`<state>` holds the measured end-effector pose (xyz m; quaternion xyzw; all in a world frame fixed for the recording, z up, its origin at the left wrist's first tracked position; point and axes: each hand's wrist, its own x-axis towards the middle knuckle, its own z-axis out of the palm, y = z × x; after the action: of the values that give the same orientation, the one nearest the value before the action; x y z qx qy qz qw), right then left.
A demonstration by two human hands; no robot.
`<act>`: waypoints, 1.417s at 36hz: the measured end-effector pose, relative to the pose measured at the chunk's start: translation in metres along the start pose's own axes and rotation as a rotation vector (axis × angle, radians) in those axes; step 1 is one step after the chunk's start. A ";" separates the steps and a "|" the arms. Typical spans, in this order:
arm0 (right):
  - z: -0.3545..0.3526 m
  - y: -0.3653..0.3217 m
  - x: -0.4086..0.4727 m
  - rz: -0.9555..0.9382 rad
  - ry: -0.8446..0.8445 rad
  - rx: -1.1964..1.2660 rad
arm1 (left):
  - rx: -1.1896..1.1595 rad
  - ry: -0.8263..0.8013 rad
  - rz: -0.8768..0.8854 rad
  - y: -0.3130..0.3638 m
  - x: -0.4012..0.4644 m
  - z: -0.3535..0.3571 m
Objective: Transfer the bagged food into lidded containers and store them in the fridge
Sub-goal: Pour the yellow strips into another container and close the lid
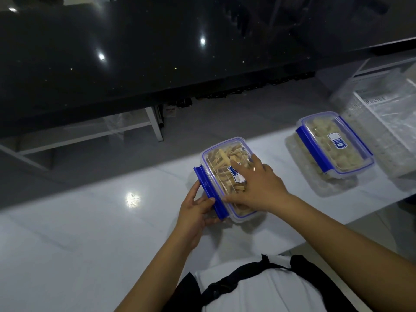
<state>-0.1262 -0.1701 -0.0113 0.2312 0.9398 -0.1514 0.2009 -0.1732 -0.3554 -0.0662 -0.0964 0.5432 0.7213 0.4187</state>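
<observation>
The near container (227,176), full of pale sticks of food, sits on the white table (90,233) right in front of the person, its clear lid on and the blue clasp (210,194) on its left side still standing out, not snapped down as far as I can see. The right hand (258,185) lies flat on the lid, fingers (236,166) spread and pressing. The left hand (195,210) has its thumb and fingers curled round the clasp. To do this well I'd keep the lid pushed level, then fold the clasp firmly down until it catches, and check the other sides too.

A second container (335,143), lidded, stands well apart to the right, resting on crumpled clear plastic bags (382,122). Nothing lies between the hands and the work.
</observation>
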 end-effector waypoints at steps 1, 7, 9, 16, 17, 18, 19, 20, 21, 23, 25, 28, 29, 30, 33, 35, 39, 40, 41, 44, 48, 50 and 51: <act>-0.001 0.003 -0.003 -0.018 -0.026 -0.007 | 0.019 0.024 0.008 0.000 0.000 -0.001; -0.004 0.010 -0.012 -0.102 -0.124 -0.058 | 0.193 0.023 0.064 0.011 0.001 -0.001; -0.003 0.008 -0.014 -0.102 -0.128 -0.064 | 0.279 -0.011 0.087 0.015 0.001 0.003; -0.006 0.020 -0.026 -0.149 -0.139 -0.027 | 0.326 -0.004 0.070 0.018 0.000 0.001; -0.007 0.023 -0.027 -0.153 -0.139 0.000 | 0.330 -0.001 0.071 0.018 -0.001 0.001; -0.007 0.025 -0.028 -0.156 -0.137 0.033 | 0.333 0.005 0.074 0.018 -0.001 0.001; -0.006 0.028 -0.028 -0.158 -0.136 0.067 | 0.336 0.012 0.078 0.017 -0.001 0.001; -0.006 0.029 -0.028 -0.158 -0.139 0.099 | 0.341 0.018 0.082 0.017 -0.002 0.002; -0.005 0.030 -0.029 -0.155 -0.143 0.123 | 0.347 0.023 0.086 0.016 -0.002 0.003; -0.003 0.032 -0.028 -0.159 -0.140 0.149 | 0.361 0.030 0.096 0.015 -0.002 0.004; -0.001 0.034 -0.027 -0.167 -0.124 0.172 | 0.375 0.033 0.099 0.016 -0.002 0.006; 0.004 0.041 -0.026 -0.200 -0.042 0.365 | 0.385 0.045 0.094 0.015 -0.002 0.007; 0.005 0.045 -0.025 -0.186 -0.010 0.539 | 0.388 0.049 0.093 0.015 -0.002 0.008; 0.005 0.049 -0.023 -0.135 0.019 0.753 | 0.391 0.051 0.091 0.015 -0.002 0.008; 0.000 0.063 -0.012 0.151 -0.004 1.115 | 0.395 0.059 0.081 0.015 -0.002 0.009; -0.004 0.070 -0.002 0.247 -0.130 1.179 | 0.390 0.070 0.070 0.017 -0.002 0.009; -0.012 0.076 0.011 0.270 -0.223 1.112 | 0.378 0.062 0.035 0.018 -0.003 0.007; -0.014 0.076 0.012 0.265 -0.241 1.104 | 0.359 0.054 0.025 0.017 -0.003 0.005; -0.015 0.076 0.012 0.258 -0.267 1.118 | 0.338 0.045 0.019 0.016 -0.004 0.004; -0.014 0.075 0.009 0.228 -0.286 1.150 | 0.248 0.054 0.019 0.011 -0.005 -0.004; -0.006 0.066 0.000 0.167 -0.098 1.093 | 0.258 0.181 0.104 0.003 -0.008 -0.012; 0.000 0.062 -0.005 0.154 -0.002 1.017 | 0.352 0.245 0.182 0.002 -0.010 -0.009; 0.003 0.061 -0.006 0.148 0.036 0.973 | 0.392 0.257 0.207 0.001 -0.010 -0.007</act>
<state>-0.0902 -0.1213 -0.0232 0.3671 0.7443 -0.5542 0.0637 -0.1698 -0.3666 -0.0618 -0.0483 0.7283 0.6231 0.2808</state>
